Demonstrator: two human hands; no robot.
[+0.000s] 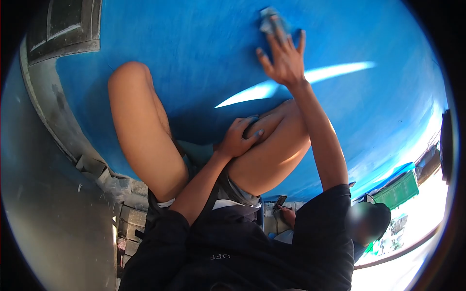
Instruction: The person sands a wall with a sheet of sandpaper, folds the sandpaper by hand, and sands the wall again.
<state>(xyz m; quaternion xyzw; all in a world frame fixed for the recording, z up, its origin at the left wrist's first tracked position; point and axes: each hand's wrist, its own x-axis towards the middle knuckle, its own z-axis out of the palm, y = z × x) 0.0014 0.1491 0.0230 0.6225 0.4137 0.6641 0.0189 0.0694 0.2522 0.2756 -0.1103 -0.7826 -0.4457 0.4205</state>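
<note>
Up on the blue wall (194,39), my right hand (286,60) reaches out with its fingers spread. Under the tips of its middle fingers is a small, crumpled grey-blue piece (267,20), pressed to the wall; blur hides whether it is cloth or paper. My left hand (238,138) lies on my right leg (274,155), thumb and fingers apart. Between them shows a dark patch that I cannot make out. Bluish marks cover the fingertips of both hands.
A bright streak of sunlight (262,92) crosses the wall. At upper left is a weathered frame (90,29). Stacked blocks (131,218) stand at lower left. Behind my right arm, a person in a dark cap (381,218) holds a phone (280,201). A green panel (398,189) is farther right.
</note>
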